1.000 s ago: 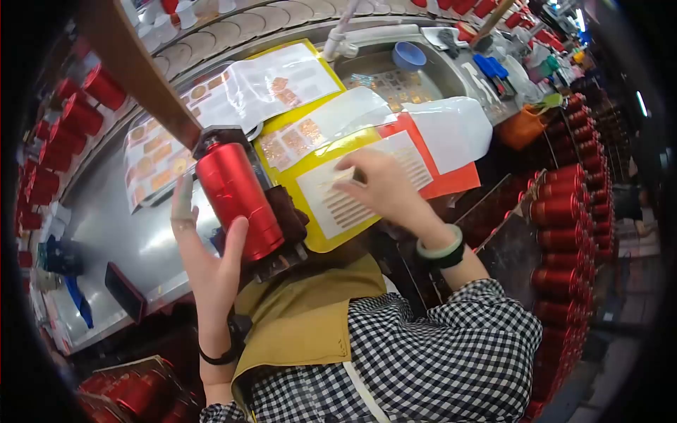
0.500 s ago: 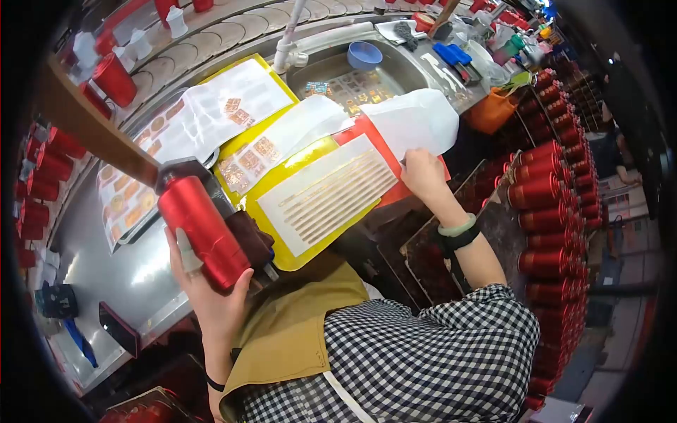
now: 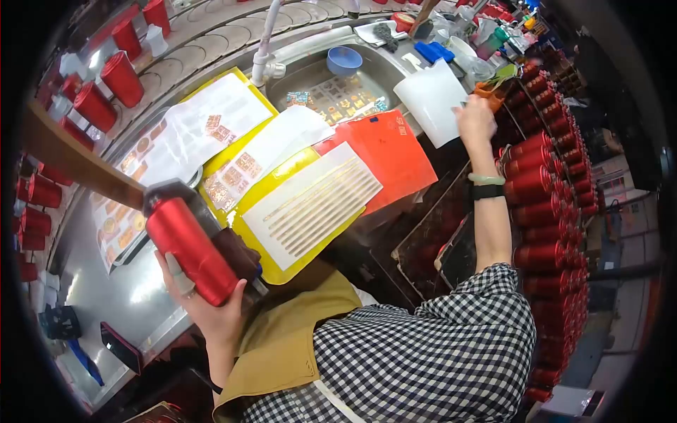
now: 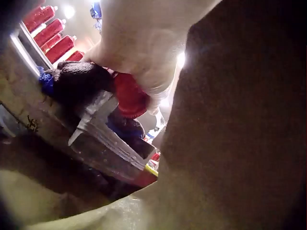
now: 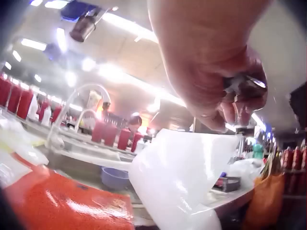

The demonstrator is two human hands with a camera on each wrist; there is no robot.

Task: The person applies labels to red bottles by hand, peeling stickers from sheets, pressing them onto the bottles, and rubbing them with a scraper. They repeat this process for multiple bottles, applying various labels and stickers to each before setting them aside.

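Note:
My left hand grips a red cylindrical bottle that lies tilted on a dark stand at the counter's near edge; in the left wrist view the red bottle shows under the palm. My right hand is stretched far right and pinches the edge of a white sheet, which hangs below the curled fingers as the white sheet. A white strip-decal sheet lies on a yellow backing between the hands.
An orange-red sheet lies beside the decal sheet. A sink with soaking decals, a blue bowl and a tap sits behind. Rows of red bottles fill racks on the right and the far left shelf.
My right hand left the strip-decal sheet, took the white sheet's edge and carried it up and to the right, uncovering the orange-red sheet. The left hand kept holding the red bottle.

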